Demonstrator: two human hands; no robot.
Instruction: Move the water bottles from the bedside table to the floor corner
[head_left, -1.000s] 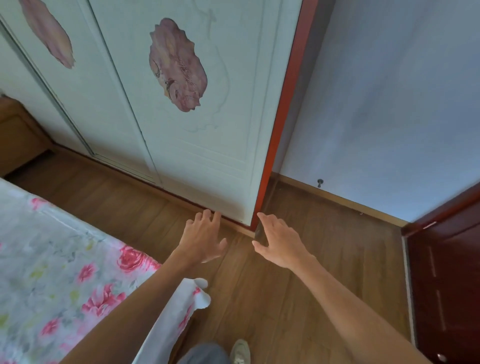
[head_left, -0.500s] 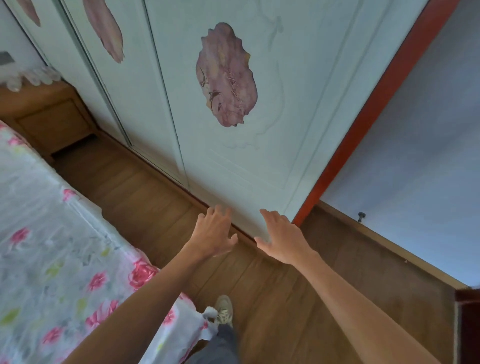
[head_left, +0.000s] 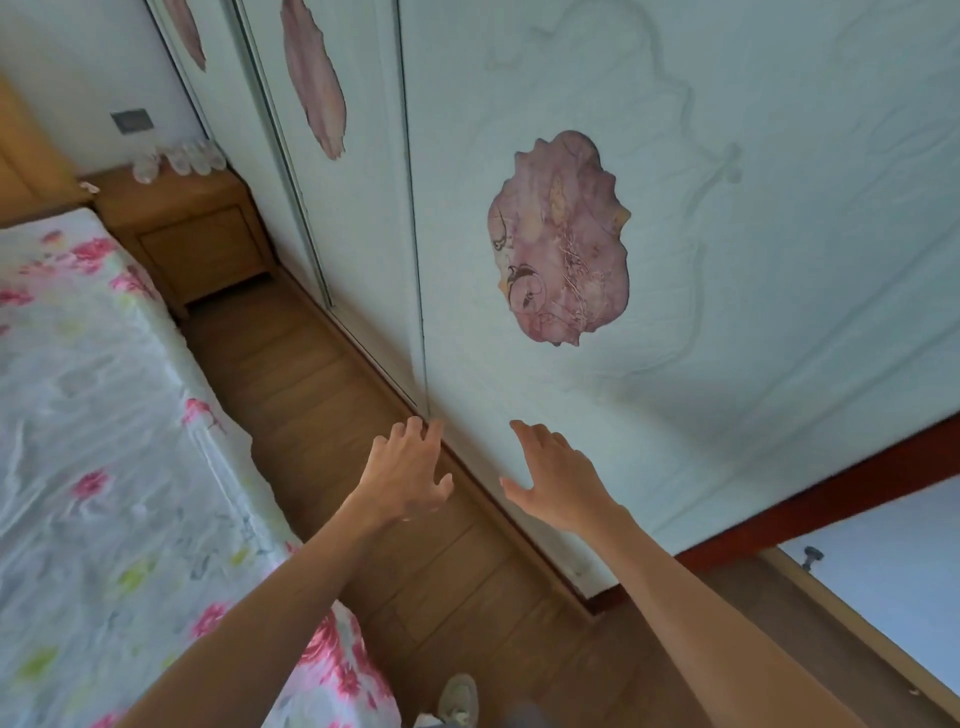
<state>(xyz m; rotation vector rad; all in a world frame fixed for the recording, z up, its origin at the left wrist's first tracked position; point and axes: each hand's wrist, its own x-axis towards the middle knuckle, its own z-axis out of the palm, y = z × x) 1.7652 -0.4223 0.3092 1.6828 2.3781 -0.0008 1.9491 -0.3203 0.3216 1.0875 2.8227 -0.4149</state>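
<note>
Several clear water bottles (head_left: 179, 158) stand in a row at the back of the wooden bedside table (head_left: 202, 239), far off at the upper left. My left hand (head_left: 408, 473) is held out over the wooden floor, fingers spread, holding nothing. My right hand (head_left: 558, 483) is beside it, also spread and holding nothing, in front of the wardrobe's base. Both hands are far from the bottles. The floor corner (head_left: 623, 597) shows at the lower right, past the wardrobe's red edge.
A bed with a floral cover (head_left: 104, 441) fills the left side. The pale wardrobe (head_left: 675, 260) with pink medallions runs along the right. A narrow strip of wooden floor (head_left: 322, 374) lies between them, leading to the table. My shoe (head_left: 457, 699) shows at the bottom.
The view has swung left and up, away from the corner and door; the bedside table with its bottles has come into sight. Both hands stay spread and hold nothing.
</note>
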